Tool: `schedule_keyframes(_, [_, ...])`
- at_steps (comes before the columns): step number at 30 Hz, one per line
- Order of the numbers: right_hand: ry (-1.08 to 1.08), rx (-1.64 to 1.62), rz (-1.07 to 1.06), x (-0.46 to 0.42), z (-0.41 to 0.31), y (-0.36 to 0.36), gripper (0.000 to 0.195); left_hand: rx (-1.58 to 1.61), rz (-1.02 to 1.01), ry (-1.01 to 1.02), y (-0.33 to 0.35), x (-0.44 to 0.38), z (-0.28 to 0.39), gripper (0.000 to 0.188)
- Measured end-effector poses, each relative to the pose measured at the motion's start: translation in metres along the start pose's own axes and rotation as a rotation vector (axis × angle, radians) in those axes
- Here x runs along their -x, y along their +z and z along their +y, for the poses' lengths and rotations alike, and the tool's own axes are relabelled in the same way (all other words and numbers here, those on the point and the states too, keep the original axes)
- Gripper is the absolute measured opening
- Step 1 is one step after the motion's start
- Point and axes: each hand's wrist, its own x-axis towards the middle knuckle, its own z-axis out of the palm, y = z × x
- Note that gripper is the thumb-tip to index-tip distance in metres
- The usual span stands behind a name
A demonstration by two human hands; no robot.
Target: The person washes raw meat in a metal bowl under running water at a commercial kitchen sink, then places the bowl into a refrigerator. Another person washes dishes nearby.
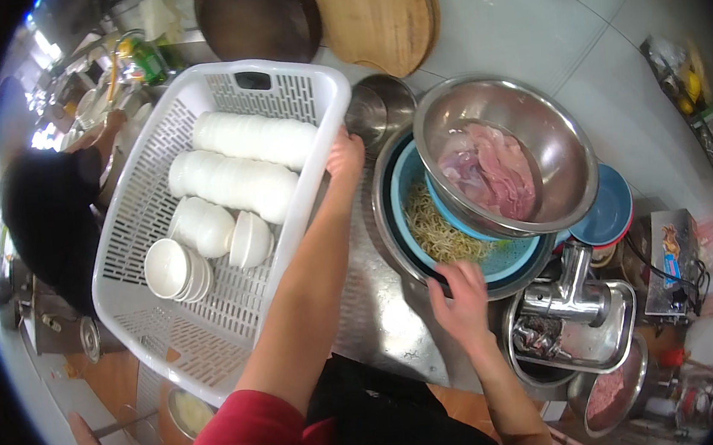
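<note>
My left hand (345, 154) grips the right rim of a white slotted plastic basket (213, 339), its fingers partly hidden behind the rim. In the basket lie rows of nested white bowls (233, 178), and a short stack of white cups (174, 272) leans nearer to me. My right hand (464, 302) is at the near edge of a light blue colander (511, 259) with bean sprouts (440, 227); whether it grips the edge cannot be told. Over the colander's far side sits a steel bowl (554, 139) with raw pale pink meat (493, 174).
Round wooden boards (375, 15) and a dark round pan or board (256, 20) stand against the tiled wall. A steel meat grinder (570, 305) lies in a tray at right, by a bowl of minced meat (605, 398). A person in black (50, 220) works at left.
</note>
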Motion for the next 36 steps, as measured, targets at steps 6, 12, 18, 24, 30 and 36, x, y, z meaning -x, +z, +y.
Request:
schedule_keyframes(6, [-0.017, -0.125, 0.05, -0.15, 0.012, 0.139, 0.055, 0.143, -0.057, -0.022, 0.025, -0.011, 0.021, 0.032])
schedule_keyframes(12, [0.085, 0.409, -0.18, -0.219, 0.011, 0.175, 0.033, 1.045, -0.495, -0.098, -0.002, 0.021, -0.032, 0.034])
schedule_keyframes(18, [0.144, 0.408, -0.187, -0.236, 0.016, 0.202, 0.018, -0.403, 0.121, 0.593, -0.255, 0.232, -0.069, 0.065])
schedule_keyframes(24, [0.37, -0.023, 0.207, -0.215, -0.02, 0.228, 0.01, -0.392, -0.307, 0.05, -0.29, 0.269, -0.129, 0.054])
schedule_keyframes(30, [0.225, -0.232, 0.444, -0.195, -0.012, 0.236, 0.008, -0.33, -0.348, 0.077, -0.299, 0.254, -0.122, 0.043])
schedule_keyframes(36, [0.124, -0.347, 0.556, -0.184, -0.004, 0.228, 0.02, -0.181, -0.308, 0.081, -0.319, 0.244, -0.122, 0.039])
